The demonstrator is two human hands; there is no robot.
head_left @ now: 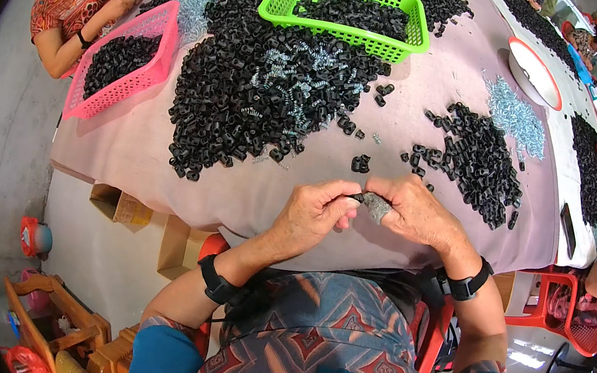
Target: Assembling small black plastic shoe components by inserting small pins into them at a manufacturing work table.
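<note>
Pink-covered table (pixel 164 159), edge bare, both hands' fingers (pixel 347 198) pinching black piece (pixel 356 196)

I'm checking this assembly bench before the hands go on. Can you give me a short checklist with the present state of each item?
1. Small black part pinched between both hands: ok, left hand and right hand meet on it.
2. Right fingertip covered by a grey sleeve: ok.
3. More black parts in reach: ok, a small pile lies just beyond the right hand.
4. Springs at hand: ok, a silvery heap lies past that pile.
5. Green basket has room: ok, only partly filled.
6. Part correctly fitted: cannot tell, too small.
</note>
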